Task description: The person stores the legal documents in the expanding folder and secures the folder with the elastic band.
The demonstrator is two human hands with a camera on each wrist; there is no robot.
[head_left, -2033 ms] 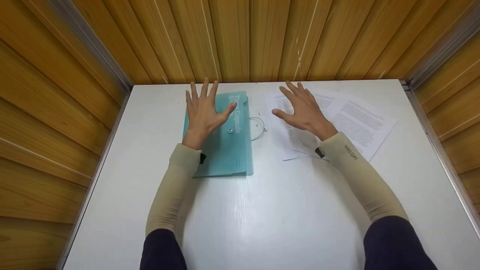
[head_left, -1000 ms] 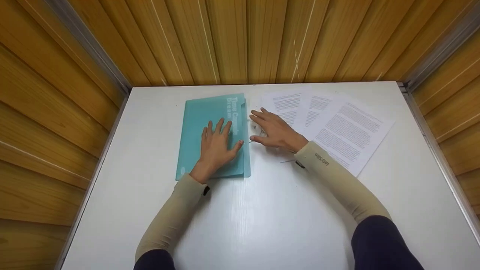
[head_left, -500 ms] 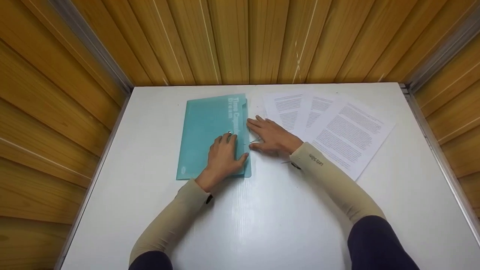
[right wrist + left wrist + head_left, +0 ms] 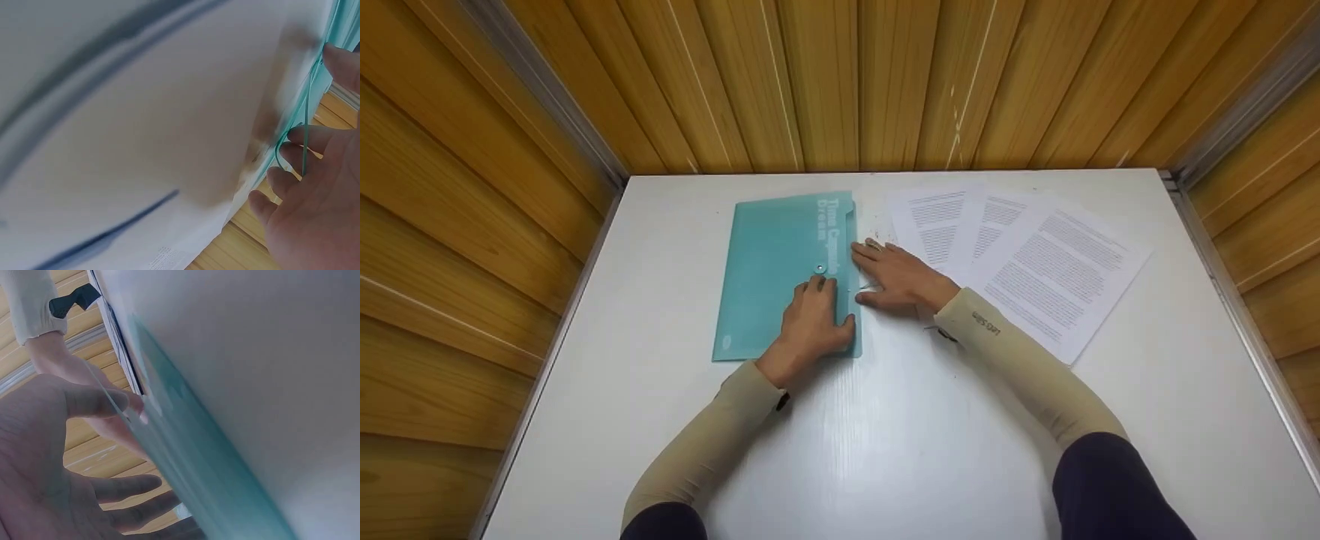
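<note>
Teal document folder (image 4: 765,277): lies flat on the white bench (image 4: 960,450), left of its middle and towards the far edge; cover down, pale lettering in its far right corner

Round button (image 4: 820,268): on the cover, just past the fingertips of the left hand (image 4: 808,322)

Left fingers: bent loosely over the cover, released, with the thumb out at the folder's right edge

Right hand (image 4: 900,277): just beside that same edge, fingers released and slightly bent, their tips reaching the folder's side

Elastic cord (image 4: 306,129): runs from the folder's edge across the right fingers; whether it is taut is unclear

Printed sheets (image 4: 1057,277): three, fanned and overlapping, in the right half of the bench towards the far edge, under or near the right sleeve (image 4: 1020,367)

Cord risk: it could snag on a finger and spring away, since it lies across them unheld

Folder risk: an uneven push from the two hands could skew it or make it slide, the bench looking smooth

Cover risk: a thumb catching its loose right edge could lift or crease it

Sheet risk: the sleeve, so near the fan, could drag the sheets out of place if it drops lower
</note>
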